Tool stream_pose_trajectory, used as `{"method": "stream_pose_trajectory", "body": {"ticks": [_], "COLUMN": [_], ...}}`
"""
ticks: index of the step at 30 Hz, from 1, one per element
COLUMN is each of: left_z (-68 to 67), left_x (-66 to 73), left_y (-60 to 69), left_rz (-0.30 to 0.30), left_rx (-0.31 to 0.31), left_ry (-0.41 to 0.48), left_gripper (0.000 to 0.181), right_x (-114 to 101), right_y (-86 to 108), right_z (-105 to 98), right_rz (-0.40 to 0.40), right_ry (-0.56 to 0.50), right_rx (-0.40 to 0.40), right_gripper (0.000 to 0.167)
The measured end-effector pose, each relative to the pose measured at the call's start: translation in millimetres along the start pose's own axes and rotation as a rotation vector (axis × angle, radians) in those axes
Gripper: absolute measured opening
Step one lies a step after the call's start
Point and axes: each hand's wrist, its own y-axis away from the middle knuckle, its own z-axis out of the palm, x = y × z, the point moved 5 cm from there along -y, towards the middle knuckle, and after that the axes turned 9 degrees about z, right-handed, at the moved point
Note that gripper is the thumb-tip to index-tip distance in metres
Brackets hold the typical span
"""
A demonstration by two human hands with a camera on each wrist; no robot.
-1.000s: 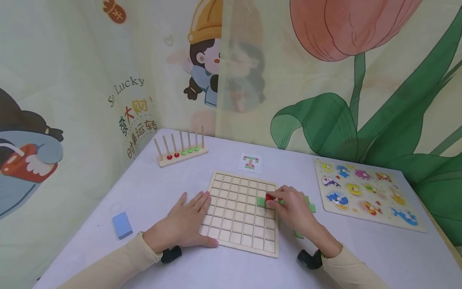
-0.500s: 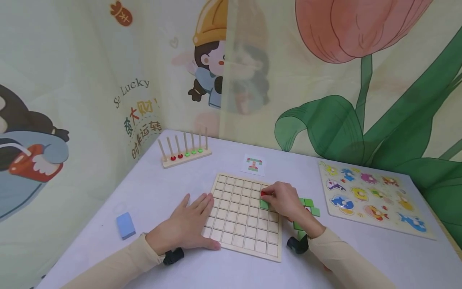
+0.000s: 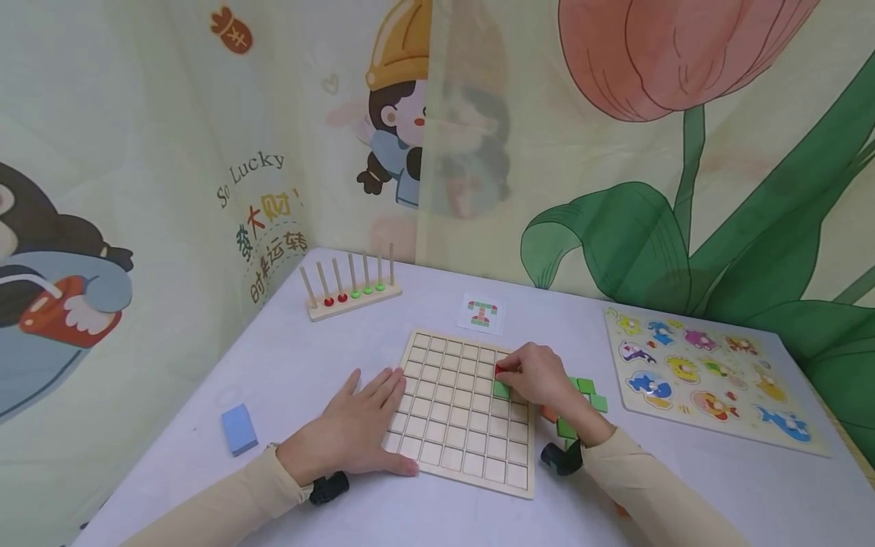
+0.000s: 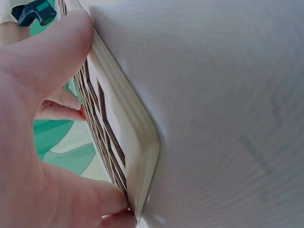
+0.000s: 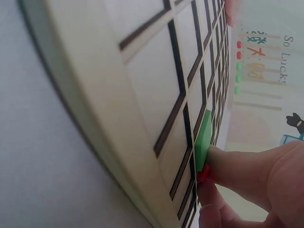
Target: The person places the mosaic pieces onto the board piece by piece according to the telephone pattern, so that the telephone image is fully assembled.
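A wooden grid board (image 3: 447, 414) lies flat on the table. My left hand (image 3: 355, 425) rests on its left edge with fingers spread and straight; in the left wrist view the thumb and fingers touch the board's rim. Near the board's upper right, my right hand (image 3: 540, 376) pinches a small red piece (image 5: 204, 174) between thumb and finger, at the grid surface. Its full shape is hidden by the fingers. Beside it, a green square tile (image 3: 502, 390) sits on the grid. Right of the board, green tiles (image 3: 585, 386) and an orange tile (image 3: 549, 414) lie partly under my right forearm.
A card with a T-shaped tile pattern (image 3: 481, 314) lies behind the board. A wooden peg stand (image 3: 355, 301) with red and green beads is at the back left. A blue block (image 3: 238, 429) lies left, an animal puzzle board (image 3: 711, 380) right.
My right hand has moved the red piece slightly back, from beside the green tile to behind it on the grid. The left hand stays put. The head view has shifted a little.
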Motion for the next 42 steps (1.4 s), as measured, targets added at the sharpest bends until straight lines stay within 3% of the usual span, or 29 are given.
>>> {"method": "stream_pose_trajectory", "body": {"ticks": [14, 21, 28, 37, 42], "left_z": [0.8, 1.4, 1.7, 1.0, 0.4], "left_x": [0.1, -0.7, -0.7, 0.9, 1.1], "left_y": [-0.7, -0.2, -0.3, 0.5, 0.6], "left_rz": [-0.006, -0.003, -0.008, -0.018, -0.017], "left_rx": [-0.002, 0.0, -0.005, -0.008, -0.008], "left_ry": [-0.01, 0.0, 0.008, 0.02, 0.024], "left_gripper": [0.125, 0.125, 0.125, 0.124, 0.124], "right_x": [2, 9, 22, 57, 73], "right_y": [-0.5, 3.1, 18.0, 45.3, 57.6], "right_z": [1, -4, -28, -47, -50], "right_rz": [0.007, 0.009, -0.017, 0.101, 0.125], "right_ry": [-0.009, -0.05, -0.073, -0.059, -0.033], "right_rx": [0.014, 0.034, 0.108, 0.101, 0.105], "right_gripper": [0.021, 0.029, 0.034, 0.038, 0.038]}}
